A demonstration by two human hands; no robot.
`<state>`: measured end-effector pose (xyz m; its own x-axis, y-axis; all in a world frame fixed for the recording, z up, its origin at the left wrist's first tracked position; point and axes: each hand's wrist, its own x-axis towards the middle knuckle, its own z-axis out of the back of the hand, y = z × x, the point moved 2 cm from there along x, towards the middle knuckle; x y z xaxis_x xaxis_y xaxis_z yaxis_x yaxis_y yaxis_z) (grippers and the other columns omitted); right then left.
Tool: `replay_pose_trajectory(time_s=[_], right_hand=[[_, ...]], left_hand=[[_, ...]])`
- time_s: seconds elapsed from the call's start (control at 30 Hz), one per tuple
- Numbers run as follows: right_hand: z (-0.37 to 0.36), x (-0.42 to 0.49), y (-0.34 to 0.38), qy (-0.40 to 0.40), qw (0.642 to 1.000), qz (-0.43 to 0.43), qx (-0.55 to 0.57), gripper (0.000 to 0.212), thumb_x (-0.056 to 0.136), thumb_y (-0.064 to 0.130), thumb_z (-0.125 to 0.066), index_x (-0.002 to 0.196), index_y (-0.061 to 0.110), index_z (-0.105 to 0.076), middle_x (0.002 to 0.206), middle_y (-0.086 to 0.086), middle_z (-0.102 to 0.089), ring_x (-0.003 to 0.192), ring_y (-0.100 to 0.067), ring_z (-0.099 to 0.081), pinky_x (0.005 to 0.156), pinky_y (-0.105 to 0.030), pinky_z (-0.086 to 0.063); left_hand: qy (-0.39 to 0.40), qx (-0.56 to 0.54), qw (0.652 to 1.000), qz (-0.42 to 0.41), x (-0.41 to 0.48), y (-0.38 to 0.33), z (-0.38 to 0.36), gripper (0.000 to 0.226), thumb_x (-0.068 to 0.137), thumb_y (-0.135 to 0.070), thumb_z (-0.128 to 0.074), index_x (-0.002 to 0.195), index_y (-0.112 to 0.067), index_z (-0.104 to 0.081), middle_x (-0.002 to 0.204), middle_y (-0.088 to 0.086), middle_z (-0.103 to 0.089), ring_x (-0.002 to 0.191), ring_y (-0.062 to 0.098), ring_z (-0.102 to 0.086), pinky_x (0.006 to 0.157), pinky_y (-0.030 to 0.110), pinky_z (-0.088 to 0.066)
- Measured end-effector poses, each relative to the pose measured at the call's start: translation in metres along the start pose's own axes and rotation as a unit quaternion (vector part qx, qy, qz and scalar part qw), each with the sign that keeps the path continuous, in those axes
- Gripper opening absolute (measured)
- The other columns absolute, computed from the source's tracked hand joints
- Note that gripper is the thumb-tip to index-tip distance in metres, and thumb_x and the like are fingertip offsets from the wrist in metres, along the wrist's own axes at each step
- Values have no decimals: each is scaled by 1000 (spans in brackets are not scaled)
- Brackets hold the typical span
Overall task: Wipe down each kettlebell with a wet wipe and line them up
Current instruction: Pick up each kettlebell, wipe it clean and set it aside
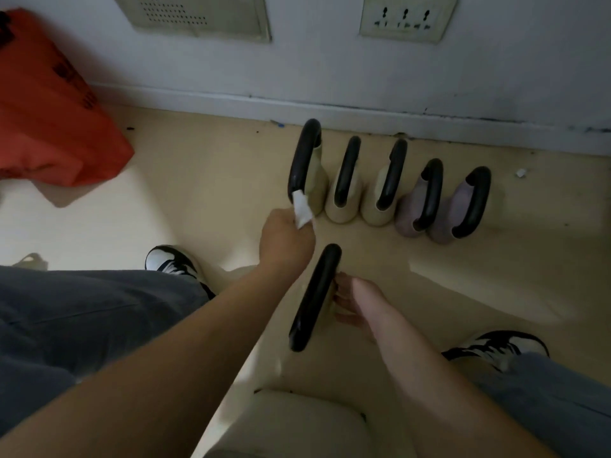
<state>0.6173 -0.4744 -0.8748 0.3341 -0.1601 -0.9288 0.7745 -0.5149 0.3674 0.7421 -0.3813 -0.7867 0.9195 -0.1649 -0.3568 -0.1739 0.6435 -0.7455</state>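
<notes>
The left hand (286,241) is clamped on a wipe (302,209), touching the leftmost handle of five kettlebells (380,183) lined along the far wall. The right hand (355,304) grips a near kettlebell (314,297) on the floor.

Five kettlebells (383,183) sit side by side in a row right along the wall (330,77). A sixth kettlebell (314,297) sits in front of that row, near its left end. The bag (49,107) is way off left of the row, and the sockets (408,16) are on the wall above it.
</notes>
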Motion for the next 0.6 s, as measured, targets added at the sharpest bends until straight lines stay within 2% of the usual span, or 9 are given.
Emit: replay_pose_trajectory(time_s=[0.07,0.1,0.13,0.17,0.27,0.33,0.4,0.5,0.6], right_hand=[[4,-1,4,24,1000,-4,9,20,98,36,-54,99,22,-68,100,2,-69,101,-19,-64,101,-44,-49],[5,-2,5,35,999,-2,10,20,99,37,-53,98,23,-68,101,3,-69,102,-17,-63,100,-42,-48],[7,-2,6,44,999,-1,9,20,100,36,-52,98,24,-68,103,4,-70,103,-16,-63,100,-42,-47],[7,-2,5,48,999,-2,9,18,100,34,-53,98,24,-68,105,4,-71,104,-15,-63,103,-42,-47],[12,2,2,42,999,-8,13,16,99,24,-55,98,22,-71,112,-2,-75,106,-16,-67,104,-44,-51],[13,4,2,58,998,3,29,20,100,26,-54,110,23,-71,112,-1,-75,103,-14,-67,94,-39,-56],[13,4,1,70,996,2,50,23,101,28,-52,116,26,-68,113,4,-73,100,-11,-65,84,-32,-53],[12,4,-2,77,995,-4,71,24,103,27,-46,117,29,-65,118,7,-68,103,-9,-60,89,-35,-44],[11,3,-1,77,995,-4,70,30,105,27,-44,130,24,-61,128,4,-65,111,-14,-59,95,-36,-44]], left_hand=[[65,148,980,-120,13,-16,-20,29,99,-31,-47,112,-13,-67,103,4,-64,90,18,-66,74,24,-51],[119,228,954,-155,15,-17,-33,34,96,-28,-48,125,-18,-62,117,3,-61,101,19,-63,83,27,-51],[178,281,931,-150,11,-15,-46,38,95,-31,-47,130,-21,-59,124,2,-58,109,20,-60,91,33,-50],[225,331,907,-134,4,-13,-55,37,96,-37,-44,126,-21,-60,122,2,-57,109,21,-59,94,36,-50],[268,416,863,-104,-9,-4,-70,34,97,-39,-42,114,-18,-63,113,6,-50,102,26,-57,93,38,-49],[267,443,849,-109,-5,-10,-70,28,95,-33,-46,112,-17,-61,113,8,-51,100,27,-56,91,37,-49],[278,478,826,-110,1,-18,-72,24,95,-34,-48,105,-15,-58,108,8,-55,97,27,-57,86,36,-49],[304,529,787,-96,8,-27,-82,44,101,-48,-38,111,-11,-59,93,9,-53,87,26,-53,77,35,-46],[324,591,729,-119,10,-35,-88,40,99,-45,-45,116,-12,-60,105,9,-60,86,25,-53,74,34,-46]])
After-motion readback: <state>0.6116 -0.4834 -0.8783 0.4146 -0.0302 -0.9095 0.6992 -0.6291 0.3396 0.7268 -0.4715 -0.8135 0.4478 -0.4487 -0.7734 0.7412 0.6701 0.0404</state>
